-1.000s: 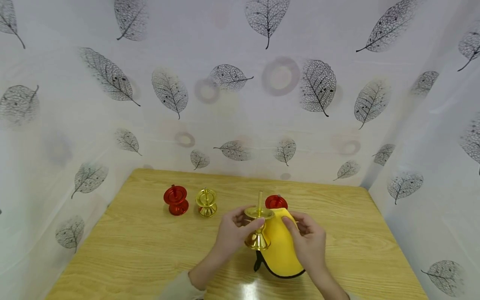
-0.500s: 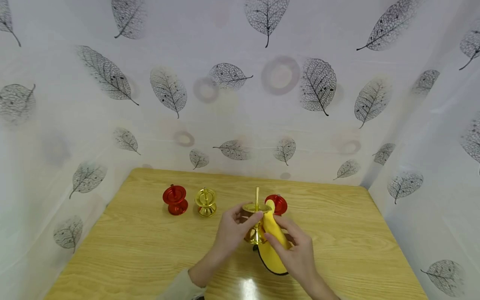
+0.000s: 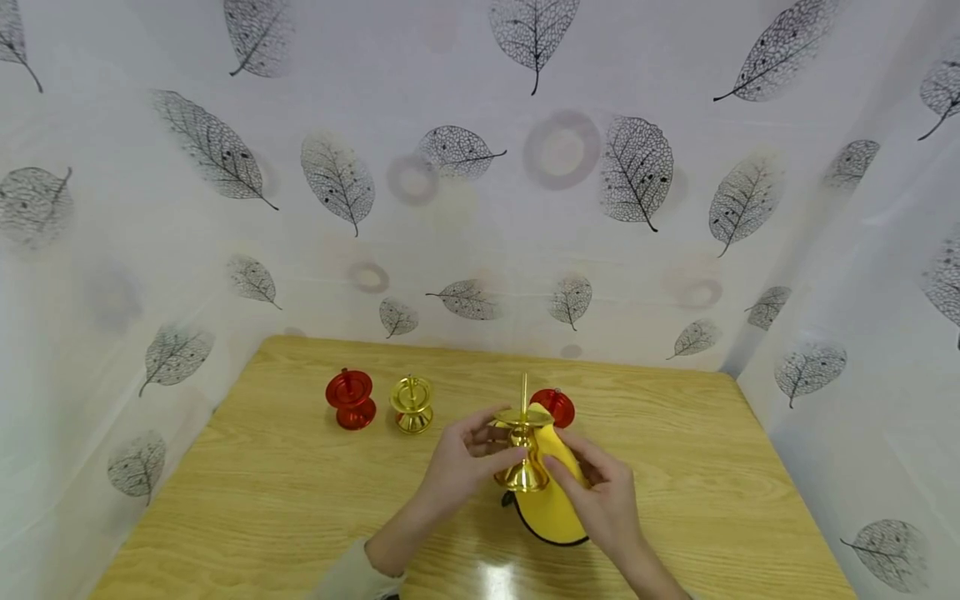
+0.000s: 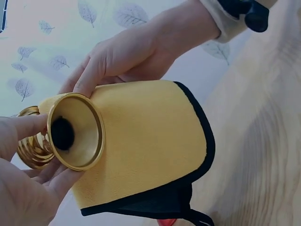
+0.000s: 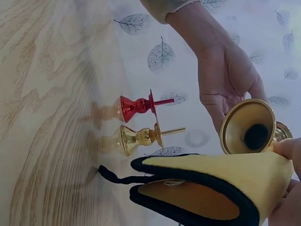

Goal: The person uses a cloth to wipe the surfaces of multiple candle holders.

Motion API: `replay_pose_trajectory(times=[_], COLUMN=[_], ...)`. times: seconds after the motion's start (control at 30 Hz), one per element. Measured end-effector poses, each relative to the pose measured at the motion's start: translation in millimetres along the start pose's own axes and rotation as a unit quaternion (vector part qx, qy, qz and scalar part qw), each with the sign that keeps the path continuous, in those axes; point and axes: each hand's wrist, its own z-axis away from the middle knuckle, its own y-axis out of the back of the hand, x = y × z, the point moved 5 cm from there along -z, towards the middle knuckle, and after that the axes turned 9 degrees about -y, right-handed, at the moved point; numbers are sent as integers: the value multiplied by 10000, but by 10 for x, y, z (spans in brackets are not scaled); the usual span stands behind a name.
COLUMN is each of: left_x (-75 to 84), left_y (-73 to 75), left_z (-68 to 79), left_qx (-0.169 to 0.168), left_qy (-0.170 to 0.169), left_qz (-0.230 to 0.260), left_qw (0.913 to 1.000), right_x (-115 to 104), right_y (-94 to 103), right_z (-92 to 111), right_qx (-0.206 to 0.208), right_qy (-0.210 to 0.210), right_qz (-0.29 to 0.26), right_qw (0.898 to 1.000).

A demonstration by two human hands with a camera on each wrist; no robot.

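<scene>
My left hand (image 3: pixel 461 462) grips a shiny gold candle holder (image 3: pixel 522 477) round its stem, dish and spike upward. Its hollow base (image 4: pixel 87 127) with a black centre faces the left wrist view. A yellow cloth mitt (image 3: pixel 551 515) with black edging hangs beside the holder, pinched by my right hand (image 3: pixel 606 498) between thumb and fingers. The mitt's top end laps against the holder's dish and stem. In the right wrist view the mitt's black-trimmed opening (image 5: pixel 197 200) and its black loop (image 5: pixel 113 178) show. Most of my right fingers are hidden behind the cloth.
On the wooden table (image 3: pixel 285 500) a red candle holder (image 3: pixel 352 402) and a gold one (image 3: pixel 412 406) stand at the back left. Another red holder (image 3: pixel 555 407) stands behind the mitt, partly covered. A leaf-patterned curtain (image 3: pixel 480 225) closes off the back and sides.
My right hand has moved left with the mitt, folding its upper part against the gold holder. The holder has shifted slightly, and the left fingers now sit lower on its stem.
</scene>
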Motion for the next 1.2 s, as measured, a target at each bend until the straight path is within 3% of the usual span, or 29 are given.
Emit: replay_pose_trajectory(times=[0.17, 0.33, 0.5, 0.63, 0.93, 1.2], left_x=[-22, -50, -50, -37, 3, 14], left_y=[-15, -24, -25, -27, -33, -24], left_z=[10, 19, 27, 25, 26, 25], left_qx=[53, 220, 485, 685, 920, 732], left_qy=[85, 36, -3, -122, -540, -274], left_qz=[294, 236, -54, -223, -548, -330], left_qw=[9995, 9995, 9988, 9973, 9928, 9964], right_x=[35, 39, -46, -144, -267, -314], right_y=[-4, -17, -33, -52, -52, -44], right_z=[-13, -22, -25, -24, -9, -9], right_qx=[-98, -20, 218, 455, 746, 757], right_qy=[64, 67, 383, 792, 1404, 1261], right_qz=[-228, -217, 394, 942, 1416, 1494], right_qw=[9997, 9997, 9983, 9914, 9771, 9778])
